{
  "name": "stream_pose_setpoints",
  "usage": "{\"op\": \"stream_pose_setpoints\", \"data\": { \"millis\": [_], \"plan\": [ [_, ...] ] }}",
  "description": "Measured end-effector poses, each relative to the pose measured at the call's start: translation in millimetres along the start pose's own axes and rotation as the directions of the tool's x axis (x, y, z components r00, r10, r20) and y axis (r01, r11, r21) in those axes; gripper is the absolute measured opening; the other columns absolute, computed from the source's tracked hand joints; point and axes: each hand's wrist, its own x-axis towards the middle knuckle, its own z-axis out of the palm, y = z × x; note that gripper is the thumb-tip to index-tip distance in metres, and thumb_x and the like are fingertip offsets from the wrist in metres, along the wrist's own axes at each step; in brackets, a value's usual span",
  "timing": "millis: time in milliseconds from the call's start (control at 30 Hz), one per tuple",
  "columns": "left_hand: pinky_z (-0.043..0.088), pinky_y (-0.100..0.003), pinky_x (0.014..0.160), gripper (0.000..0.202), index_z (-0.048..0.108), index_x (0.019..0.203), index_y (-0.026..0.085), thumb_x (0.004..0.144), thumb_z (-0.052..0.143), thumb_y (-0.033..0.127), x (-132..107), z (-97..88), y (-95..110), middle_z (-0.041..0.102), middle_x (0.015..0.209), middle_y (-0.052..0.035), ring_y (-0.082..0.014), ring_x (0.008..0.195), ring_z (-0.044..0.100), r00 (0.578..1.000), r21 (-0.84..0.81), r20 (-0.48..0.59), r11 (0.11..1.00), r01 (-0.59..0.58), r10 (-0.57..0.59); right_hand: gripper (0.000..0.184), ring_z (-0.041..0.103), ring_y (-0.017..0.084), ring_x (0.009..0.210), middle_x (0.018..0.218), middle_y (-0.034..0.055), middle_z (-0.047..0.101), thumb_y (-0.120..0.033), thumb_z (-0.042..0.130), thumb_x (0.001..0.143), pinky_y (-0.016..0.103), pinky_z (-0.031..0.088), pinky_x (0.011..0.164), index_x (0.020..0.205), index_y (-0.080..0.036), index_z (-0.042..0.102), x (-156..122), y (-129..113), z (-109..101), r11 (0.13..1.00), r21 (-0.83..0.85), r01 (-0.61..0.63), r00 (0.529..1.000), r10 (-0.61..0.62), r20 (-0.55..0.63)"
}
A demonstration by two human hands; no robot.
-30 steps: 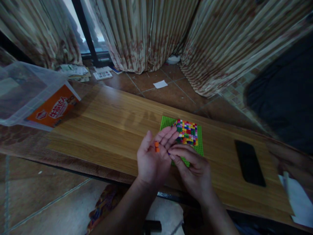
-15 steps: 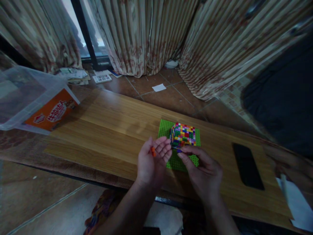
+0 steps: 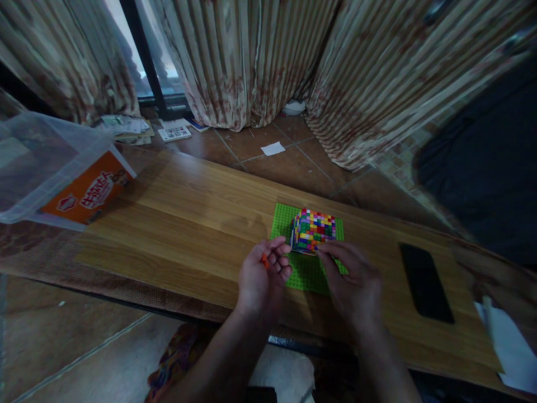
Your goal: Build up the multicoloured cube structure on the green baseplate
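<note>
A block built of many small multicoloured toy bricks [image 3: 312, 230] stands on a green studded baseplate [image 3: 308, 280]. My left hand [image 3: 263, 274] is palm up beside the plate's left edge, with its fingers half curled. In it lies a small orange toy brick [image 3: 265, 260], held near the thumb. My right hand [image 3: 354, 277] reaches in from the right, thumb and forefinger pinched at the near lower edge of the built block. A small purple toy brick [image 3: 318, 249] shows between those fingertips, mostly hidden.
On the wooden table [image 3: 188, 224], a black phone-like slab [image 3: 425, 282] lies to the right. A clear plastic bin [image 3: 54, 162] with an orange label stands at the left end. White paper [image 3: 509, 341] lies at the right edge. Curtains [image 3: 251, 61] hang beyond the table.
My right hand has moved slightly up and away from my left, carrying the purple toy brick to the built block. The fingers of my left hand have curled in more.
</note>
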Motion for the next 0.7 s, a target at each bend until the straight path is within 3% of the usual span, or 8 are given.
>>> {"op": "stream_pose_setpoints", "data": {
  "millis": [167, 700],
  "plan": [
    [0.042, -0.019, 0.053, 0.025, 0.066, 0.087, 0.008, 0.091, 0.046, 0.023, 0.1, 0.2, 0.4, 0.062, 0.068, -0.0029, -0.0075, 0.053, 0.052, 1.0, -0.005, 0.009, 1.0, 0.001, -0.001, 0.009, 0.066, 0.019, 0.087, 0.093, 0.0074, 0.071, -0.017, 0.064, 0.089, 0.035, 0.055, 0.08, 0.09, -0.018, 0.073, 3.9, -2.1, 3.5, 0.991, -0.096, 0.091, 0.996, -0.092, -0.007],
    [0.042, -0.019, 0.052, 0.023, 0.067, 0.087, 0.009, 0.089, 0.049, 0.023, -0.7, 0.9, 0.8, 0.062, 0.068, -0.0026, -0.007, 0.053, 0.052, 1.0, 0.001, 0.011, 1.0, -0.001, 0.001, 0.008, 0.062, 0.019, 0.087, 0.092, 0.0055, 0.07, -0.016, 0.067, 0.087, 0.036, 0.052, 0.076, 0.089, -0.02, 0.073, 3.1, -0.5, 8.3, 0.995, -0.08, 0.059, 0.997, -0.063, -0.054]
  ]
}}
